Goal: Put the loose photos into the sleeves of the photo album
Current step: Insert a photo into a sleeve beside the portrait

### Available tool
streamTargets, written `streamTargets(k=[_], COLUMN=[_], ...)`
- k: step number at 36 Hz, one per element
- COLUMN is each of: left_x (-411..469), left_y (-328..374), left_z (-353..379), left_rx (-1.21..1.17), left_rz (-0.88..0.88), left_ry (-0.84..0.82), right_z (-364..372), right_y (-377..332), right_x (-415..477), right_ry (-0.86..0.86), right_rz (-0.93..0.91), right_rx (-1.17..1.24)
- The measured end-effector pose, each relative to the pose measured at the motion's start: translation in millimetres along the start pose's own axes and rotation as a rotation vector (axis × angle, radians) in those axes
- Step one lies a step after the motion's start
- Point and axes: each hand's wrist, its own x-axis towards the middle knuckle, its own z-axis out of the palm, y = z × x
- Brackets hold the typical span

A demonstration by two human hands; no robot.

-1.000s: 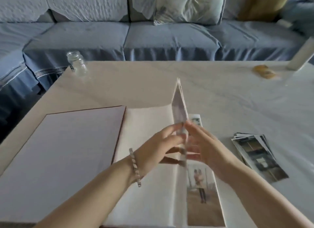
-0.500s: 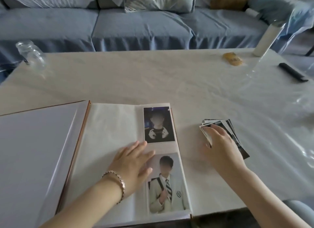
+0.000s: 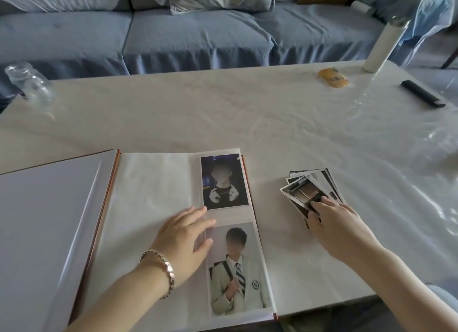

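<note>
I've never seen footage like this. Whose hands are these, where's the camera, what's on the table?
No machine here: a person wears one wide-angle camera on the head, looking down at their bare hands. The left hand lies flat on the open white-paged photo album, whose sleeves already hold two portrait photos. The right hand pinches the fanned stack of loose photos beside it. Farther off on the white table: a clear glass jar, a yellow packet, a black bar-shaped object, a white cylinder. Behind stands a blue sofa.

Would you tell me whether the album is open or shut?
Open: the album lies flat, cover folded out left, pages facing up.
</note>
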Motion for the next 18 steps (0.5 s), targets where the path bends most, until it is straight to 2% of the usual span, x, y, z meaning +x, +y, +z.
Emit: streamTargets(k=[6, 8, 10, 11, 13, 15, 17, 18], left_x=[3.6, 5.0, 7.2, 8.4, 10.9, 11.1, 8.4, 7.7], left_y=[5.2, 9.4, 16.2, 20.2, 28.5, 34.1, 35.7, 34.9], left_z=[-2.9, -5.6, -9.7, -12.4, -20.3, -29.1, -34.3, -34.7], left_rx=[-0.055, -0.151, -0.341, -0.478, -0.921, -1.302, -1.377, -1.327], left_rz=[-0.028, -0.062, -0.125, -0.151, -0.227, -0.322, -0.333, -0.330], left_ry=[0.028, 0.065, 0.126, 0.143, 0.074, -0.083, -0.118, -0.068], right_z=[-7.0, -7.3, -6.9, -6.7, -7.7, -8.4, -6.0, -4.3], right_y=[-12.7, -15.4, -20.2, -24.3, -35.9, -49.3, -60.3, -65.1], right_x=[-2.1, -3.7, -6.2, -7.2, -11.6, -17.6, -21.9, -22.8], right_ry=[0.065, 0.285, 0.532, 0.587, 0.600, 0.559, 0.489, 0.453], right_rz=[0.012, 0.002, -0.134, -0.239, -0.471, -0.646, -0.753, -0.779], right_rx=[-0.032, 0.025, 0.090, 0.135, 0.209, 0.211, 0.201, 0.207])
